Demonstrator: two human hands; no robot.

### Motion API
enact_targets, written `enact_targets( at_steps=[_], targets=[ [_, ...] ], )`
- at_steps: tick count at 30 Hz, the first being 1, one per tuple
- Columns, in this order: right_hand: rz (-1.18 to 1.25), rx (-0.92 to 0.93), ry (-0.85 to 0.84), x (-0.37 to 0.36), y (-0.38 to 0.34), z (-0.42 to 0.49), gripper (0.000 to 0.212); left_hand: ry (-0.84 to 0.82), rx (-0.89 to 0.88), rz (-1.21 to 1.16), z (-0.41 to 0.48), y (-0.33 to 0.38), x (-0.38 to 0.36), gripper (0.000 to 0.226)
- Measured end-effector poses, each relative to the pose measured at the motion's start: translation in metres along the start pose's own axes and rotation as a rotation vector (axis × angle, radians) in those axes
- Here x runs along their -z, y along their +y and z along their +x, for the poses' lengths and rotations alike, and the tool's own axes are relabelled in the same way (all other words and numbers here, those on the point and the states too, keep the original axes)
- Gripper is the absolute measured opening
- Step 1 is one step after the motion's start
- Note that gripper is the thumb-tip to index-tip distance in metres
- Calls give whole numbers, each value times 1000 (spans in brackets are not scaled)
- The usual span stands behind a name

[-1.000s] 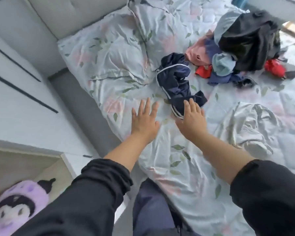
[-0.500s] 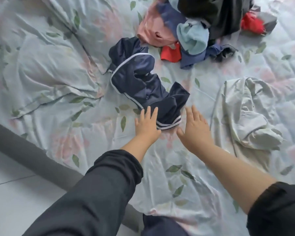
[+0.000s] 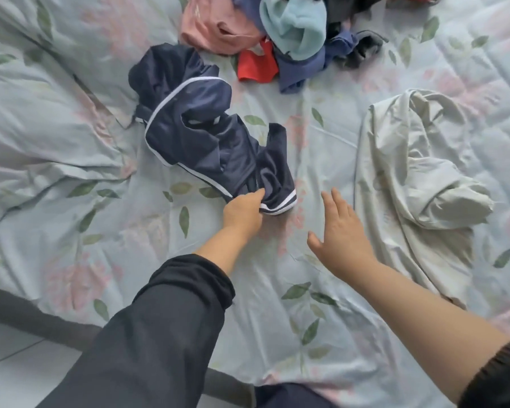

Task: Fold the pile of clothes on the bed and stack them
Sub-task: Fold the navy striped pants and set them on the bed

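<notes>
A crumpled navy garment with white piping point(image 3: 200, 134) lies in the middle of the bed. My left hand point(image 3: 243, 212) grips its near hem, fingers curled into the fabric. My right hand point(image 3: 340, 234) hovers flat over the sheet just right of that hem, fingers spread, holding nothing. Beyond the navy garment sits the pile of clothes point(image 3: 277, 33): a pink piece, a light blue fleece piece, a red piece, a blue one and dark ones, cut off by the top edge. A pale cream garment point(image 3: 418, 184) lies bunched at the right.
The floral quilted bedspread point(image 3: 292, 304) covers the bed. A pillow in the same print point(image 3: 47, 113) lies at the left. The bed's dark grey edge point(image 3: 27, 316) and pale floor tiles point(image 3: 9, 369) show at the lower left.
The view has moved closer over the bed. My left hand went from flat beside the navy garment to gripping its hem. My right hand drew back a little to the right.
</notes>
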State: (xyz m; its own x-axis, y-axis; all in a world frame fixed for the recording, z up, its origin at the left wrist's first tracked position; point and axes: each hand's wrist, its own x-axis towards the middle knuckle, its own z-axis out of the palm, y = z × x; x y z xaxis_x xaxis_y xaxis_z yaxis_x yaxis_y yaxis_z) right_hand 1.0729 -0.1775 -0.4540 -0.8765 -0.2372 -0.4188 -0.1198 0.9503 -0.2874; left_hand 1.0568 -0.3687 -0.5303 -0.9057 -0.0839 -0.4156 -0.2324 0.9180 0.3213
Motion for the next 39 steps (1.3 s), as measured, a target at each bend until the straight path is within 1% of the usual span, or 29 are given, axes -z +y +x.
enact_targets(
  at_steps=[2,4,7,9,10,11,12,13,15,16,18,20,22,23,24,26,29,31,33,35,37,39],
  targets=[
    [87,-17,-9,17,3,-13,89,45,-145,-28,-29,16,18,23],
    [199,-13,-37,37,3,-27,98,119,-286,-92,-60,32,41,14],
    [302,48,-89,70,-1,-48,111,213,-465,-190,-99,59,84,15],
    [352,82,-137,90,-7,-63,115,239,-523,-221,-121,78,115,22],
    [389,99,-153,99,-11,-71,112,253,-519,-253,-131,87,129,23],
    [446,107,-139,107,-14,-79,105,267,-503,-296,-141,95,142,24],
    [513,107,-92,114,-16,-89,91,274,-487,-346,-150,102,153,25],
    [568,92,-35,122,-17,-100,71,264,-474,-402,-159,109,162,25],
    [649,62,15,137,-19,-123,34,194,-443,-505,-175,121,176,24],
    [692,56,8,144,-19,-135,22,163,-434,-541,-183,127,181,22],
    [753,51,39,157,-15,-160,23,116,-428,-601,-196,139,187,20],
    [762,47,143,170,-7,-184,14,53,-402,-679,-206,152,190,23],
    [788,40,224,186,3,-206,11,-81,-385,-741,-213,162,187,22],
    [879,30,230,193,8,-217,14,-173,-397,-741,-217,167,184,20],
    [1019,6,226,202,13,-232,18,-272,-423,-720,-224,174,178,20],
    [1289,-65,218,217,20,-248,21,-421,-440,-630,-231,180,165,32],
    [1521,-118,281,238,41,-277,16,-447,-473,-441,-248,201,136,44],
    [1615,-154,370,250,63,-296,12,-417,-464,-346,-262,222,113,40],
    [1662,-175,471,259,92,-318,15,-372,-422,-312,-279,244,89,26],
    [1645,-242,604,263,131,-341,18,-353,-363,-387,-296,269,72,15],
    [1485,-358,763,260,178,-366,17,-302,-382,-381,-310,299,58,15],
    [1269,-474,859,253,227,-394,18,-247,-404,-339,-326,337,52,14]
  ],
)
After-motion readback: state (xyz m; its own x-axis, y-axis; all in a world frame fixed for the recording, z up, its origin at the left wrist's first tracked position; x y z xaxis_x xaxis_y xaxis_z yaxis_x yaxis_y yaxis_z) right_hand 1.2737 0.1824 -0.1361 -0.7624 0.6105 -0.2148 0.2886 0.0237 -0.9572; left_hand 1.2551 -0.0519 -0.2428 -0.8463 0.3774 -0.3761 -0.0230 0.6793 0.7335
